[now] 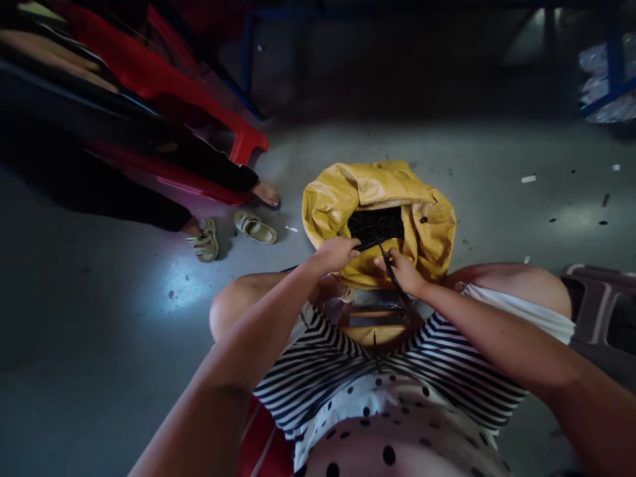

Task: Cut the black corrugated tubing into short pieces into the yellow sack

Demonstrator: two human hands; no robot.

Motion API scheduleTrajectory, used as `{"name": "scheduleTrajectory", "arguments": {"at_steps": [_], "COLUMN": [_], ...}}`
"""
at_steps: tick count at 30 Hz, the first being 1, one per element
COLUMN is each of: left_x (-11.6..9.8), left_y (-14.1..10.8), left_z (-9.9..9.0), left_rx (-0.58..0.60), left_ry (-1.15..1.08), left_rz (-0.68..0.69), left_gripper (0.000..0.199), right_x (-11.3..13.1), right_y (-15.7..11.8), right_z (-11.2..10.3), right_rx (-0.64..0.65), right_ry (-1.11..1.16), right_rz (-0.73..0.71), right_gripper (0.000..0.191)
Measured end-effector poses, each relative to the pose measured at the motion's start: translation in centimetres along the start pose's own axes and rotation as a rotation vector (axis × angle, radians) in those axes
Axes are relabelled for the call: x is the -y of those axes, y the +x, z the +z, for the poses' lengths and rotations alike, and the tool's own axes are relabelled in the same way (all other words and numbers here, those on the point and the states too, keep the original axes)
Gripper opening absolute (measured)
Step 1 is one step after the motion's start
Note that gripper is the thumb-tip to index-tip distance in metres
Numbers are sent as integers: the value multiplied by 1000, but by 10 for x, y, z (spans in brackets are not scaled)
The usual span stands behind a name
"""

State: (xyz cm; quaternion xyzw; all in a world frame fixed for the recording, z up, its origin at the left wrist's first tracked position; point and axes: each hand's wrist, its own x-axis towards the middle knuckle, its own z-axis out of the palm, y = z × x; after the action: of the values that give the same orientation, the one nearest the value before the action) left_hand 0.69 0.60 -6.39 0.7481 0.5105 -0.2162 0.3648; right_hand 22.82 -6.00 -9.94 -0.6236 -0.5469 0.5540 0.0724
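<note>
A yellow sack (380,182) stands on the floor between my knees, its mouth folded open around a heap of small black pieces (375,224). At the sack's near left edge, my left hand (336,255) is closed on a thin black strip (368,246). My right hand (405,271), at the near right side of the opening, is wrapped round a dark, slender tool (388,264). The tool's tip points up and left and meets the strip's right end. The tool's exact kind is too dark to tell.
To the left, a person's legs (223,159) extend from a red stool (243,136); a loose shoe (256,227) lies near the bare foot. A grey stool (591,298) stands right. Blue frames (247,56) cross the back. Scraps dot the floor.
</note>
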Motion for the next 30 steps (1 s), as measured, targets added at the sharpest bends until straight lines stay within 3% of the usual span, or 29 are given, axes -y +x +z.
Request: {"name": "scheduleTrajectory", "arguments": {"at_steps": [15, 24, 30], "left_x": [2, 3, -4], "left_y": [-2, -5, -6], "left_z": [-3, -11, -11], "left_rx": [-24, -104, -90], "left_ry": [19, 33, -5], "left_rz": [-91, -168, -130], "left_gripper": [27, 30, 31], "right_x": [-4, -2, 7], "right_y": [-1, -3, -6], "right_z": [0, -1, -2], "right_rx": [-12, 40, 103], "right_ry": [-79, -16, -27], "right_rz": [-77, 34, 92], "right_gripper": [29, 52, 57]}}
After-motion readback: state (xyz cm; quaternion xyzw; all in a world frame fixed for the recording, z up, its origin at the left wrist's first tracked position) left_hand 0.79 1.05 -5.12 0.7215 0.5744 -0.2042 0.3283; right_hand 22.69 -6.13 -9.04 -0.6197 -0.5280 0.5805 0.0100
